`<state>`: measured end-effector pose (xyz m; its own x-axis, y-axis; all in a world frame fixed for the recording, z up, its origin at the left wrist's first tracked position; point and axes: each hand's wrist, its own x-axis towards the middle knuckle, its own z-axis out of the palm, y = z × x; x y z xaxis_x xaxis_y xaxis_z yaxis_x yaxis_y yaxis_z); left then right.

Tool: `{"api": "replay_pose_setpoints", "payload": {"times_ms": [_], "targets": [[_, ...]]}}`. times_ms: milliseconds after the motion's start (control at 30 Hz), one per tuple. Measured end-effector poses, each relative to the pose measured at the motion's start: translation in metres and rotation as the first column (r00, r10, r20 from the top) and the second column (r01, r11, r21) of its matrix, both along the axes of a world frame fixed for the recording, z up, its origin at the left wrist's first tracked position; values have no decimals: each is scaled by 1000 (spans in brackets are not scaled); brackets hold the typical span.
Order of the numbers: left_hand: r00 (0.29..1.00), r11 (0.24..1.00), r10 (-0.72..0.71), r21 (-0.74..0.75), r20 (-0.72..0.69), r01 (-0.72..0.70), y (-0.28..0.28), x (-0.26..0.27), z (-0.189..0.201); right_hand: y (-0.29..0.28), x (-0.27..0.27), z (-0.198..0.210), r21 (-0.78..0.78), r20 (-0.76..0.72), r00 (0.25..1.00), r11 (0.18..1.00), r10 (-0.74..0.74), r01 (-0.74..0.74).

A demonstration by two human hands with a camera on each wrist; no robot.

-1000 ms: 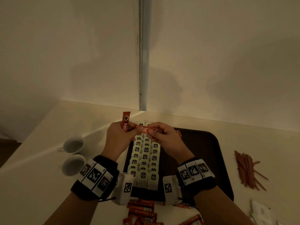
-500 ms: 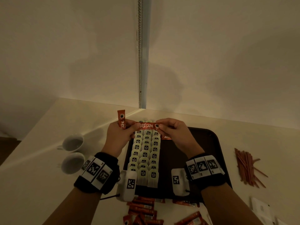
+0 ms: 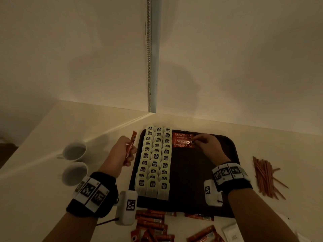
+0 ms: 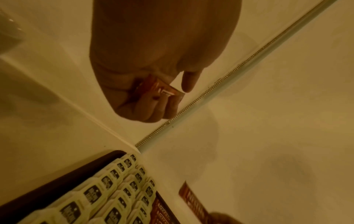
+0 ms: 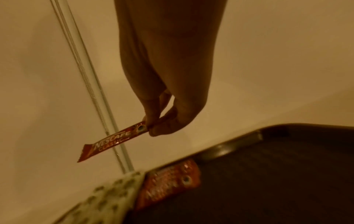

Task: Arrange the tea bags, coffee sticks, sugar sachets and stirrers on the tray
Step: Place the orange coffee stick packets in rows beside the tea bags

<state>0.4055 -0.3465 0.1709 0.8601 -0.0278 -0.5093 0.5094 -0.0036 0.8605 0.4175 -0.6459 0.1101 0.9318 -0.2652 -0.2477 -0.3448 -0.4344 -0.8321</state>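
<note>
A dark tray [image 3: 227,172] holds three columns of pale tea bags [image 3: 155,161] along its left side. Right of them, at the far edge, lie red coffee sticks [image 3: 181,143]. My right hand [image 3: 195,140] pinches the end of one more coffee stick [image 5: 113,141]; the right wrist view shows it hanging just above the sticks on the tray [image 5: 168,181]. My left hand [image 3: 128,154] is left of the tray, its fingers curled round an upright coffee stick [image 3: 130,146]. That stick's end [image 4: 162,91] pokes out of the fist in the left wrist view.
Two white cups [image 3: 75,150] [image 3: 74,173] stand left of the tray. A pile of brown stirrers [image 3: 264,177] lies to its right. Loose coffee sticks [image 3: 152,222] and white sugar sachets [image 3: 232,234] lie at the table's near edge. Walls meet just behind the tray.
The hands parted. My right hand carried one coffee stick right and down to the row at the tray's far edge. My left hand drew back left with its stick.
</note>
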Motion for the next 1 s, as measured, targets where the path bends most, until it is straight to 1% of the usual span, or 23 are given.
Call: {"api": "replay_pose_setpoints", "payload": {"times_ms": [133, 233, 300, 433, 500, 600, 733, 867, 933, 1000], "targets": [[1000, 999, 3, -32, -6, -3, 7, -2, -11, -11, -1, -34, -88, -119, 991, 995, -66, 55], [1000, 999, -1, -35, 1, 1, 8, -3, -18, -10, 2, -48, -110, -193, 976, 991, -101, 81], [1000, 999, 3, -35, 4, -3, 7, -3, -20, -8, 5, -53, -123, -218, 969, 988, -119, 94], [1000, 998, 30, -55, 3, -30, 9, -2, -19, -5, 12, -58, -137, -202, 967, 982, -155, 129], [1000, 1000, 11, -17, 9, -11, 9, -2, -16, -4, 15, -59, -151, -182, 968, 977, -176, 149], [998, 995, -33, 99, 45, 28, 8, -3, -11, -1, 18, -59, -184, -164, 967, 969, -194, 163], [992, 981, -105, 170, 73, 92, 8, -4, -10, 2, 20, -58, -216, -160, 966, 962, -201, 164], [972, 955, -213, 231, 98, 186, 9, -5, -11, 5, 21, -58, -243, -182, 958, 954, -221, 174], [962, 948, -253, 227, 104, 225, 9, -6, -11, 5, 22, -59, -248, -186, 956, 952, -228, 179], [961, 955, -253, 186, 113, 229, 10, -5, -11, 5, 23, -59, -242, -188, 953, 952, -237, 189]]}}
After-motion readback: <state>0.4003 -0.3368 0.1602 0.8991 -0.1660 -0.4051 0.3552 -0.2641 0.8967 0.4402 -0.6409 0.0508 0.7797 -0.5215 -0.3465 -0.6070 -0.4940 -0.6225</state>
